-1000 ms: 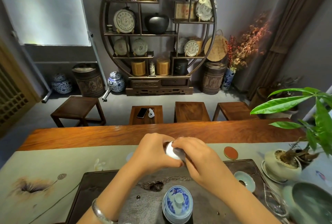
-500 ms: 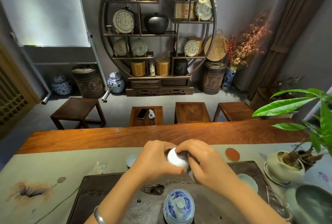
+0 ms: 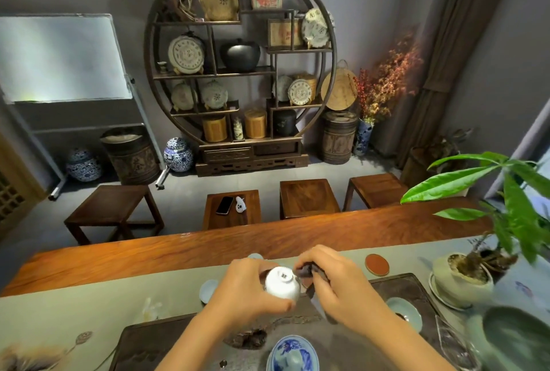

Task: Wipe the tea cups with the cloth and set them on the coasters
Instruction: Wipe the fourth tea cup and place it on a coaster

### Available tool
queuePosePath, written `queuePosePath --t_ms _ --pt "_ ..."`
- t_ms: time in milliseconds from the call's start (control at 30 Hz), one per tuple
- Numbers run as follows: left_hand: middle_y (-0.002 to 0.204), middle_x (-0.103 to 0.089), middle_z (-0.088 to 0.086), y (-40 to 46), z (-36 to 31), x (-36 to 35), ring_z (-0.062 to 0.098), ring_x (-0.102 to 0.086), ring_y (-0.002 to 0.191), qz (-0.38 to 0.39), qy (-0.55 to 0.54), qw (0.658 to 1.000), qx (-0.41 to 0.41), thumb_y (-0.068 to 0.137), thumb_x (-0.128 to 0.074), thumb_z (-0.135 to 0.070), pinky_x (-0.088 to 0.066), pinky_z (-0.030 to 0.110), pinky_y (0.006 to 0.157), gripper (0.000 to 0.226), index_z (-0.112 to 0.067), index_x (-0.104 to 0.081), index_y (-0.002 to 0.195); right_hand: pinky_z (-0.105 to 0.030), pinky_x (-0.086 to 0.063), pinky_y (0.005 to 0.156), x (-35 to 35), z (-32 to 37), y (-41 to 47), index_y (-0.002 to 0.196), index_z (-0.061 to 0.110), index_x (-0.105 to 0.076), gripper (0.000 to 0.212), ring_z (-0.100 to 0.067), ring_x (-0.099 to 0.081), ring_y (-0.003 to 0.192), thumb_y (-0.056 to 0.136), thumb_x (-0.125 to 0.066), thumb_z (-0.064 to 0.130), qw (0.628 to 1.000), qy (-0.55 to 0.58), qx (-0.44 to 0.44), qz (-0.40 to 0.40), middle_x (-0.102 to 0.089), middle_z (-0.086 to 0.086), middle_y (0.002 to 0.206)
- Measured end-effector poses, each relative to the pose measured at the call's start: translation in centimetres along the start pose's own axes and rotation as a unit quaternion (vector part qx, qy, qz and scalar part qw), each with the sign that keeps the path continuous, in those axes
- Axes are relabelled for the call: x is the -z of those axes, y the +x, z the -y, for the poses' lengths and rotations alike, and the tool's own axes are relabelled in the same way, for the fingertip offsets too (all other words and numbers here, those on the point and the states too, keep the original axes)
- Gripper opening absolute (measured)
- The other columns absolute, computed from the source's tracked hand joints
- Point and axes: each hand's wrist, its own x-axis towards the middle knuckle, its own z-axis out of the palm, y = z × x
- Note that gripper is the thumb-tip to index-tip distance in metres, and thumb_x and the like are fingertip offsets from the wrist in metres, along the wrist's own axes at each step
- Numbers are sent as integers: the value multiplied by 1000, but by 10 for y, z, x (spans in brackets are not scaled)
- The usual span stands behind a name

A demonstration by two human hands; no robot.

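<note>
Two hands busy: left grip wraps the upturned cup, right grip pinches the cloth beside it; rotate slowly, keep pressure gentle.

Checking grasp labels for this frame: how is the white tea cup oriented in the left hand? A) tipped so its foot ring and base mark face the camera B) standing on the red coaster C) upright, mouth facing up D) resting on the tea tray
A: the left hand grips the white tea cup in the air, its foot ring and dark base mark toward the camera, while the right hand holds the dark cloth against its rim.
</note>
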Motion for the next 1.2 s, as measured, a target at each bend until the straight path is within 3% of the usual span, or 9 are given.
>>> queuePosePath --t_ms 67,133,267,467,633,767,967,1100,1200 --pt "71 -68 -5 3 -6 1 6 -56 62 4 -5 1000 -16 57 -77 -47 -48 33 60 33 -25 -71 80 -22 -48 83 0 4 8 102 17 -61 35 -9 -56 97 82 -47 -8 998 -19 2 -52 -61 6 100" --pt "64 -64 -9 7 -11 -1 0 -47 57 -2 -21 999 -31 56 -76 -44 -40 26 54 28 -26 -69 76 -24 -46 82 -3 9 13 103 14 -61 34 -14 -54 96 80 -47 -8 997 -54 14 -53 -61 2 101" --pt "64 -58 6 15 -13 -3 3 -33 56 -30 -6 998 -50 60 -75 -41 -26 24 53 33 -13 -59 68 -23 -39 74 -11 15 9 100 10 -59 28 -19 -49 90 81 -43 -2 993 -110 44 -27 -59 -3 99" --pt "71 -68 -7 7 -15 -7 -1 -47 56 -1 -18 999 -34 57 -75 -43 -34 19 52 25 -29 -68 77 -17 -38 76 6 13 9 98 16 -58 30 -10 -49 93 79 -42 -1 999 -45 0 31 -60 3 99" --pt "67 -68 -13 9 -20 1 -3 -48 58 -23 -29 998 -45 56 -78 -45 -37 17 54 26 -30 -70 77 -19 -43 76 8 18 10 99 12 -61 33 -11 -52 90 76 -47 -7 995 -60 29 -68 -62 1 96" --pt "59 -60 -11 10 -28 4 1 -43 54 -38 -25 996 -78 60 -77 -38 -32 16 51 17 -32 -63 67 -21 -41 72 -3 24 9 99 9 -60 30 -16 -50 86 76 -46 -5 991 -110 60 -39 -60 -2 94" --pt "73 -68 -10 0 -24 -5 -3 -50 60 -31 -17 997 -71 57 -75 -41 -36 18 53 28 -28 -68 81 -16 -40 75 13 21 8 94 16 -57 26 -7 -48 87 79 -41 1 998 -59 18 23 -59 5 93" --pt "83 -71 -20 0 -28 -2 0 -64 74 -51 11 995 -86 59 -77 -51 -48 22 62 37 -36 -69 92 -27 -53 79 28 15 11 94 12 -62 30 -5 -62 89 83 -46 -10 996 -3 -36 -77 -65 2 92" --pt "85 -70 -25 1 -34 0 -2 -65 77 -62 21 993 -101 60 -75 -52 -50 21 62 37 -42 -67 94 -26 -53 82 26 19 12 98 12 -63 31 -7 -62 93 83 -50 -12 994 -11 5 -105 -65 2 96"
